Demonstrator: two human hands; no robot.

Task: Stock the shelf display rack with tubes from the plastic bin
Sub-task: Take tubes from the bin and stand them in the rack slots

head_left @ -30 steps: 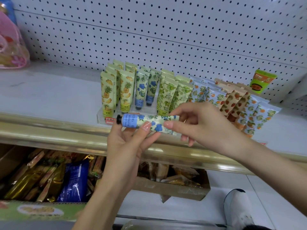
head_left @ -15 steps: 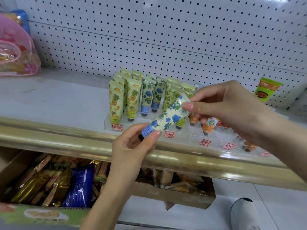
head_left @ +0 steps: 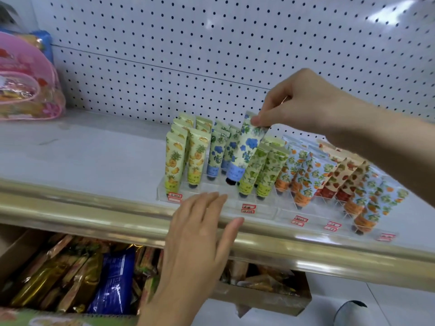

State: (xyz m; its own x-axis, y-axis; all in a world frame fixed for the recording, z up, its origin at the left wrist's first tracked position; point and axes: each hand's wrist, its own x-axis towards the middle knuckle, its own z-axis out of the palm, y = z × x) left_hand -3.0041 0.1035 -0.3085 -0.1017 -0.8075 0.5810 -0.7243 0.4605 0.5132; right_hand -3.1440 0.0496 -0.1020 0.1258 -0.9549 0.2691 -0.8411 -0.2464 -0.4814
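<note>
- Right hand (head_left: 303, 102) comes in from the right and pinches the flat crimped end of a blue-flower tube (head_left: 247, 151) between thumb and fingertips. The other fingers are curled, and they hide the very top of the tube.
- This tube hangs cap-down and a little tilted over the clear display rack (head_left: 259, 208), between the pineapple tubes (head_left: 174, 161) and the green-leaf tubes (head_left: 266, 170). It is just in front of two other blue tubes.
- Its dark cap is low at the rack, but I cannot tell if it sits in a slot or only hovers above it. The clear plastic makes the slots hard to see.
- Left hand (head_left: 200, 234) is flat with straight fingers, a little spread, and holds nothing. Its fingertips lie over the front edge of the rack; if they touch it I cannot say.
- To the right stand orange-fruit tubes (head_left: 299, 175) and strawberry tubes (head_left: 341, 180). The right forearm covers the tubes behind them.
- Small red price labels (head_left: 248, 208) are on the rack front, too small to read.
- The rack stands on a white shelf (head_left: 82, 156) with a gold rail (head_left: 70, 208), before a pegboard (head_left: 211, 43).
- A pink bag (head_left: 26, 90) is cut off at the left edge.
- Below the rail, a cardboard box (head_left: 270, 300) holds snack packets, partly hidden by the left arm. Among them only one blue packet (head_left: 113, 283) is clear.
- A shoe (head_left: 350, 311) is cut off at the bottom edge.
</note>
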